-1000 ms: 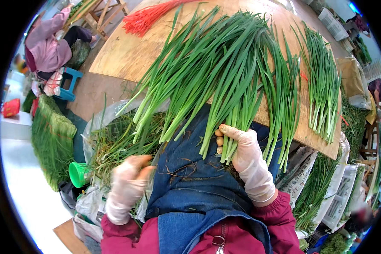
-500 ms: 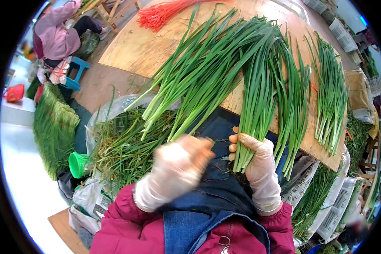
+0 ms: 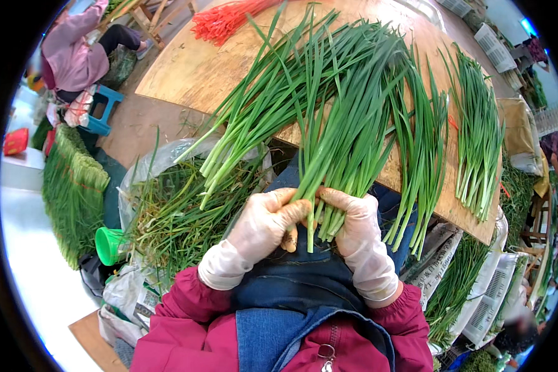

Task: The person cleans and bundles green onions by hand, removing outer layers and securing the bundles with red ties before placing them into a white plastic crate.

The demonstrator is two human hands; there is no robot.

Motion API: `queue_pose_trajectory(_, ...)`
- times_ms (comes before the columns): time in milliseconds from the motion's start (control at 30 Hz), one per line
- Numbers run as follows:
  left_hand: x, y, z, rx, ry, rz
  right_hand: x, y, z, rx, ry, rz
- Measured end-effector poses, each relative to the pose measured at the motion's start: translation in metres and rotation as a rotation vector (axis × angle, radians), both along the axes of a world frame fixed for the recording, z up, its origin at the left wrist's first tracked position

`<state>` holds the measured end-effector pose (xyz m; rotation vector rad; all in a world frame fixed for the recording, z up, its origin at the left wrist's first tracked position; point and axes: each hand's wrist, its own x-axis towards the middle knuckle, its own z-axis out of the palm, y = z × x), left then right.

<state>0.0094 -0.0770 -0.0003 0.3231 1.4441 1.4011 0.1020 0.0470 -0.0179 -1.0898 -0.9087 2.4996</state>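
Note:
Thin whitish gloves with bare fingertips cover both hands. My left hand (image 3: 268,222) is closed on a few garlic chives (image 3: 316,180), pinching them near their pale lower ends. Beside it, almost touching, my right hand (image 3: 357,223) grips a thicker bunch of garlic chives (image 3: 353,155) by the stems, its thumb across the front. The long green leaves stretch away over the wooden board (image 3: 173,71). To the left of this bunch lies a loose heap of chives (image 3: 254,133); a smaller batch (image 3: 420,161) hangs over the board's near edge on the right.
Another chive bundle (image 3: 477,142) lies at the board's right, and red ties (image 3: 229,22) at its far edge. A plastic-lined container of leafy scraps (image 3: 186,204) stands at left, near a green cup (image 3: 109,245). Beyond, a person (image 3: 74,53) sits by a blue stool (image 3: 104,111).
My left hand has moved right to the bunch and now pinches a few chives. The right hand has shifted slightly left, and part of the left heap has gone from the board's near edge.

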Motion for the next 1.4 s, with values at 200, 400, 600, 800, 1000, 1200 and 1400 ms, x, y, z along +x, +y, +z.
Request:
queue_pose_trajectory(200,-0.007,-0.011,-0.004,-0.118,0.137,0.116,0.008,0.007,0.004,0.026,-0.070,0.038)
queue_pose_trajectory(400,0.014,-0.007,-0.007,-0.111,1.265,0.178,0.010,0.005,0.008,0.016,-0.045,0.051)
queue_pose_trajectory(600,0.037,0.007,-0.009,-0.055,1.781,-0.037,0.013,-0.005,0.002,0.021,0.101,-0.008)
queue_pose_trajectory(800,0.021,-0.009,-0.011,0.117,0.826,0.054,0.018,-0.001,-0.001,-0.037,0.105,-0.022)
queue_pose_trajectory(1000,-0.002,-0.009,-0.014,-0.025,-0.022,0.161,0.026,0.004,-0.008,-0.061,0.154,0.017)
queue_pose_trajectory(1200,-0.007,-0.002,-0.023,0.104,-0.233,0.033,0.025,0.003,0.000,-0.074,0.083,0.002)
queue_pose_trajectory(1400,-0.002,0.008,-0.015,0.092,-0.245,0.038,0.021,-0.001,0.007,0.009,0.011,0.011)
